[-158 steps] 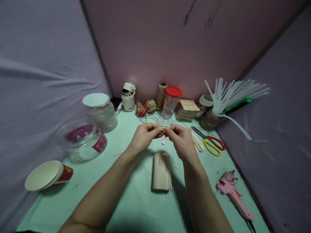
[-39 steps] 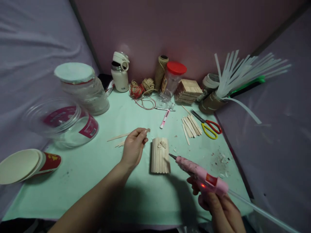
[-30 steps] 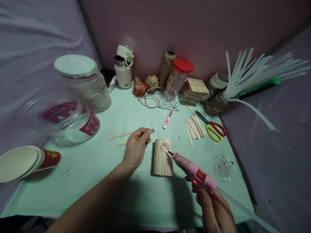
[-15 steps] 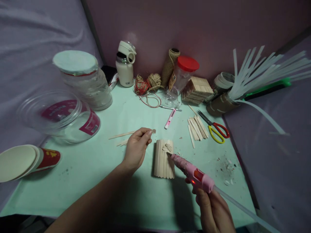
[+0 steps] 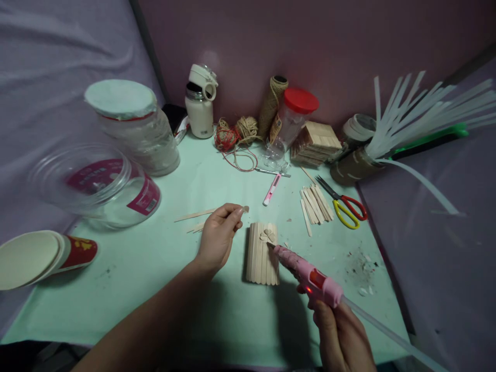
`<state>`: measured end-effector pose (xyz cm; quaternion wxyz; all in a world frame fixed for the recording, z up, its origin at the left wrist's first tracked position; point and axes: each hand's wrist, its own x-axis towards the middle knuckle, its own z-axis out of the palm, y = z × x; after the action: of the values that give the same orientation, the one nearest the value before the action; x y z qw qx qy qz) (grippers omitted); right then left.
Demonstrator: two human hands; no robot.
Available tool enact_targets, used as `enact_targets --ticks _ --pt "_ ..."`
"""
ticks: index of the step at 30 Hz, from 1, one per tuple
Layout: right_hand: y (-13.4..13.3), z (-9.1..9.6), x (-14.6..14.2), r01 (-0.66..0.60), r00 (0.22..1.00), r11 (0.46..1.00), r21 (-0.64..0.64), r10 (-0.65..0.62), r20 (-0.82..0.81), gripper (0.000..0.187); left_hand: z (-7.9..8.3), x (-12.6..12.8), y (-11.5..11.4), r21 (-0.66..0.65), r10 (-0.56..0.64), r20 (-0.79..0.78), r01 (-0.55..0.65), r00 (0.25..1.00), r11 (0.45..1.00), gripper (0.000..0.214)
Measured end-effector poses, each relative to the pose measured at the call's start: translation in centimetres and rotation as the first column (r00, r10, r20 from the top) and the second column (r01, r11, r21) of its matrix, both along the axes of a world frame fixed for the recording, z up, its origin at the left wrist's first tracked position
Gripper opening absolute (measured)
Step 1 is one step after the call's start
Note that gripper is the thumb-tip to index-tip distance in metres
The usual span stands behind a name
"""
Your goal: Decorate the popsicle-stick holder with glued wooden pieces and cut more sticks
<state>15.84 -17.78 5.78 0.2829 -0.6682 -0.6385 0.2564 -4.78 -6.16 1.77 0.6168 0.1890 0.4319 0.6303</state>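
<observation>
My right hand (image 5: 337, 325) is wrapped round a pink hot glue gun (image 5: 306, 271) with a small red light lit and a clear glue stick (image 5: 383, 328) in its rear end. The gun's nozzle points at the front of a holder made of wooden craft sticks (image 5: 261, 263), just below a flower of small wooden petals (image 5: 267, 235). My left hand (image 5: 220, 235) is closed in a pinch to the left of the holder. Between thumb and forefinger it grips a small wooden piece (image 5: 246, 209), mostly hidden. Thin wooden strips (image 5: 194, 215) lie behind my left hand.
Craft sticks (image 5: 315, 204), scissors (image 5: 343, 204) and a pink craft knife (image 5: 272, 190) lie beyond the holder. At the right, glue sticks (image 5: 411, 119) fan out of a brown container (image 5: 349, 168). Plastic tubs (image 5: 112, 206) and a paper cup (image 5: 79, 253) stand left. Twine (image 5: 246, 129) sits behind.
Hardly anything differs. Both hands, the glue gun and the holder keep their places, with the nozzle still at the flower; the whole view has shifted very slightly.
</observation>
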Motion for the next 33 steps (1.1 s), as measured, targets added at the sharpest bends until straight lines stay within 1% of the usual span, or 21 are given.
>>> enact_targets --ticks 6,11,25,33 --pt "0.10 0.07 0.07 0.008 1.000 1.000 -0.010 -0.008 -0.001 0.039 0.14 -0.01 0.03 -0.006 0.000 -0.004 0.000 1.000 1.000 0.012" --pt "0.19 -0.01 0.14 -0.015 0.999 1.000 0.006 0.015 -0.029 0.037 0.08 -0.01 0.01 -0.011 0.010 -0.006 -0.010 1.000 1.000 0.013" --pt "0.18 0.04 0.09 0.012 1.000 1.000 0.001 -0.012 -0.018 0.035 0.03 -0.02 -0.02 -0.006 0.004 -0.007 -0.004 1.000 1.000 0.013" --pt "0.14 -0.05 0.12 -0.004 1.000 1.000 0.009 0.004 -0.022 0.034 -0.04 -0.05 -0.05 -0.014 0.013 -0.011 -0.013 1.000 1.000 0.013"
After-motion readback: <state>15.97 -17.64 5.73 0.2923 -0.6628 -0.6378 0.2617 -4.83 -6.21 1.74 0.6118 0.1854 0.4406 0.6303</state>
